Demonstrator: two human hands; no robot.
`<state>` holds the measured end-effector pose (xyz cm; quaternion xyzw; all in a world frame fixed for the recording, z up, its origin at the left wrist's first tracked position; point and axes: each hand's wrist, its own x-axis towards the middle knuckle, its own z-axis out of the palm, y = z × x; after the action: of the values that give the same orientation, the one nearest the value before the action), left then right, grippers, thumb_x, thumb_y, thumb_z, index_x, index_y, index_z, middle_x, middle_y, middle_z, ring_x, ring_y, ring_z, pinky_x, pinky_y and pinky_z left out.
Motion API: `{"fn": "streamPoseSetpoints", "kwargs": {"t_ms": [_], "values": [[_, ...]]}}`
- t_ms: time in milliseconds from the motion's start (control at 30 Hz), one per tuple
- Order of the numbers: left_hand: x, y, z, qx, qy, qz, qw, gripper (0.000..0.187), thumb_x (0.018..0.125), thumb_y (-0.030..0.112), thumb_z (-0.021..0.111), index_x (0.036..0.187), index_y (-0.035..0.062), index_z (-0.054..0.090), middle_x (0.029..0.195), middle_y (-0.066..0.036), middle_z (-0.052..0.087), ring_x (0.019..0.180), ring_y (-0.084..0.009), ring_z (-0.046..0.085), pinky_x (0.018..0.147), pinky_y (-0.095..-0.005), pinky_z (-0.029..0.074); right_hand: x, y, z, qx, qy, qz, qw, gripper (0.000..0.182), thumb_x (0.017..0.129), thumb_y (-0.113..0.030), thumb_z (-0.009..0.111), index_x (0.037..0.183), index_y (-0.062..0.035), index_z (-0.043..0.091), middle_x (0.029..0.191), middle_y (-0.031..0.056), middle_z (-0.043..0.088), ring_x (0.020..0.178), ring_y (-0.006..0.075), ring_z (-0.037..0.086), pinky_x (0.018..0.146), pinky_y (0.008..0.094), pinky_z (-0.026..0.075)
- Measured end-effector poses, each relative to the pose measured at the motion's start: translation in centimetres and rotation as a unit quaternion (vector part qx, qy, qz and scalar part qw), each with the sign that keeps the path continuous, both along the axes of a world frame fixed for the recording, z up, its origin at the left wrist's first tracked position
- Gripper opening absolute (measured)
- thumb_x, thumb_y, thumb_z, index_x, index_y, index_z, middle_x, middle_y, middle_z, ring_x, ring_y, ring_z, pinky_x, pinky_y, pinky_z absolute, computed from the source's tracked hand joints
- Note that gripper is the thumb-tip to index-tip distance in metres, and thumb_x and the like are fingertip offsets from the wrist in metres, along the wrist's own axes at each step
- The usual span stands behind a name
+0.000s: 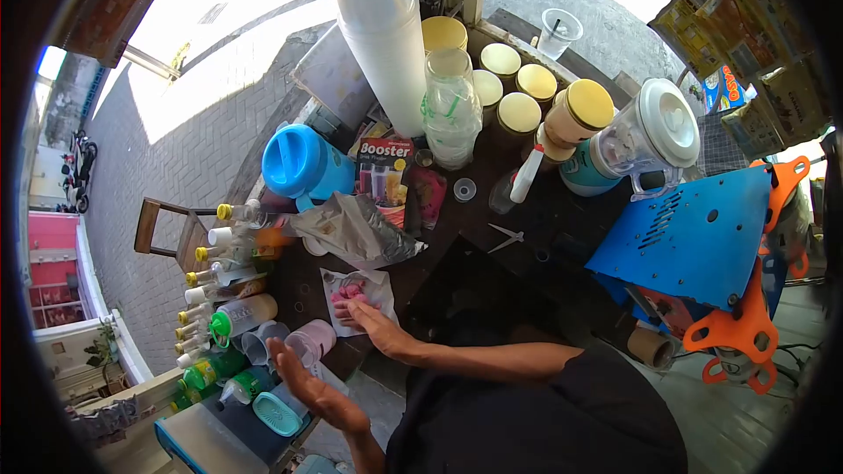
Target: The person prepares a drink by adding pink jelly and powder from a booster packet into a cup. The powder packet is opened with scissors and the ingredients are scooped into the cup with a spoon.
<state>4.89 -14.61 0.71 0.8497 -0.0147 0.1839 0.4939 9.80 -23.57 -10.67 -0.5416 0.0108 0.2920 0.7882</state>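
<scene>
My right hand [378, 326] reaches in from the right, its fingers stretched out and resting on or just over small bright pink pieces [351, 286]. These lie on a white sheet [380, 284], which may be paper or plastic. Nearer to me, my left hand [318, 395] is raised with its palm turned sideways and fingers extended, holding nothing. It is close to a pale pink cup [314, 340] lying on its side. Just beyond the sheet sits a crumpled silver-grey pouch [356, 233]. What exactly the pink pieces are is too small to tell.
Several bottles [230, 276] line the left edge. Behind stand a blue pitcher [303, 162], a tall stack of clear cups [386, 53], yellow-lidded jars [520, 111] and a blender [641, 136]. Scissors [507, 237] lie mid-table; a blue-and-orange machine [694, 228] stands right.
</scene>
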Motion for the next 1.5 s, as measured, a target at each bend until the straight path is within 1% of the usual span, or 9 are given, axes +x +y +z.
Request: {"fn": "streamPoseSetpoints", "kwargs": {"t_ms": [67, 133, 300, 433, 667, 1000, 1167, 1367, 1500], "values": [[-2.9, 1.3, -7.7, 0.188, 0.044, -0.002, 0.981, 0.068, 0.098, 0.049, 0.028, 0.147, 0.0024, 0.021, 0.154, -0.022, 0.017, 0.143, -0.0370, 0.015, 0.116, -0.0491, 0.009, -0.1, 1.6, 4.4, 0.370, 0.399, 0.083, 0.835, 0.045, 0.101, -0.034, 0.041, 0.133, -0.0032, 0.046, 0.128, 0.0123, 0.055, 0.119, 0.0155, 0.050, 0.104, 0.0290, 0.034], [-6.2, 2.4, -13.3, 0.255, 0.103, 0.067, 0.959, 0.066, 0.096, 0.040, 0.040, 0.147, 0.0038, 0.022, 0.156, -0.022, 0.010, 0.143, -0.0396, 0.012, 0.115, -0.0511, 0.011, 0.7, 2.0, 6.6, 0.199, 0.121, 0.119, 0.965, 0.040, 0.097, -0.031, 0.050, 0.128, -0.0042, 0.053, 0.126, 0.0094, 0.055, 0.125, 0.0154, 0.042, 0.105, 0.0289, 0.031], [-20.2, 5.9, -16.5, 0.014, 0.403, 0.173, 0.899, 0.035, 0.094, 0.023, 0.053, 0.118, -0.0015, 0.061, 0.136, -0.022, 0.048, 0.122, -0.0375, 0.048, 0.102, -0.0491, 0.036, 5.6, 2.7, 6.6, -0.097, -0.185, 0.017, 0.978, 0.014, 0.090, -0.014, 0.062, 0.092, -0.0005, 0.066, 0.083, 0.0086, 0.067, 0.088, 0.0181, 0.063, 0.075, 0.0307, 0.047], [-35.2, 5.6, -24.0, -0.331, 0.607, 0.388, 0.609, 0.050, 0.098, 0.042, 0.046, 0.111, -0.0024, 0.064, 0.100, -0.014, 0.067, 0.091, -0.0171, 0.061, 0.083, -0.0337, 0.048, 8.4, 10.5, -1.3, -0.230, -0.368, 0.070, 0.898, 0.022, 0.080, -0.001, 0.057, 0.099, -0.0040, 0.066, 0.096, 0.0114, 0.064, 0.089, 0.0255, 0.062, 0.075, 0.0366, 0.051], [-36.0, 10.1, -24.7, -0.327, 0.532, 0.436, 0.648, 0.050, 0.097, 0.042, 0.047, 0.111, -0.0026, 0.064, 0.099, -0.014, 0.067, 0.091, -0.0176, 0.062, 0.083, -0.0337, 0.049, 7.8, 18.1, -13.9, -0.450, -0.555, 0.229, 0.661, 0.014, 0.074, -0.015, 0.065, 0.087, -0.0097, 0.070, 0.095, 0.0133, 0.062, 0.096, 0.0319, 0.059, 0.078, 0.0434, 0.049], [-36.1, 12.0, -28.4, -0.309, 0.478, 0.434, 0.698, 0.049, 0.096, 0.041, 0.049, 0.111, -0.0027, 0.064, 0.099, -0.015, 0.068, 0.090, -0.0185, 0.063, 0.082, -0.0338, 0.049, 8.9, 19.4, -13.3, -0.500, -0.636, 0.246, 0.533, 0.024, 0.074, -0.008, 0.062, 0.097, -0.0015, 0.061, 0.092, 0.0162, 0.061, 0.094, 0.0313, 0.059, 0.077, 0.0431, 0.048], [-38.1, 12.3, -30.0, -0.254, 0.537, 0.337, 0.731, 0.049, 0.095, 0.041, 0.050, 0.111, -0.0028, 0.064, 0.098, -0.015, 0.068, 0.090, -0.0190, 0.063, 0.082, -0.0338, 0.049, 7.7, 17.5, -7.5, -0.300, -0.322, 0.018, 0.898, 0.019, 0.085, -0.010, 0.055, 0.100, 0.0021, 0.056, 0.088, 0.0180, 0.064, 0.080, 0.0332, 0.062, 0.074, 0.0437, 0.048], [-36.4, 14.7, -32.9, -0.138, 0.597, 0.153, 0.775, 0.048, 0.095, 0.041, 0.052, 0.111, -0.0030, 0.064, 0.097, -0.015, 0.068, 0.089, -0.0195, 0.064, 0.082, -0.0338, 0.050, 2.6, 7.1, -0.2, 0.071, 0.180, 0.053, 0.980, 0.024, 0.091, -0.019, 0.061, 0.112, -0.0081, 0.058, 0.087, 0.0012, 0.061, 0.062, 0.0029, 0.046, 0.050, 0.0176, 0.036], [-35.1, 19.5, -33.0, -0.029, 0.618, 0.062, 0.783, 0.048, 0.094, 0.041, 0.053, 0.111, -0.0030, 0.064, 0.097, -0.016, 0.068, 0.089, -0.0199, 0.064, 0.082, -0.0338, 0.050, -0.3, -0.1, 1.6, -0.052, 0.050, 0.012, 0.997, 0.023, 0.090, -0.010, 0.060, 0.112, -0.0066, 0.055, 0.087, 0.0024, 0.063, 0.068, 0.0052, 0.052, 0.057, 0.0211, 0.041]]}}
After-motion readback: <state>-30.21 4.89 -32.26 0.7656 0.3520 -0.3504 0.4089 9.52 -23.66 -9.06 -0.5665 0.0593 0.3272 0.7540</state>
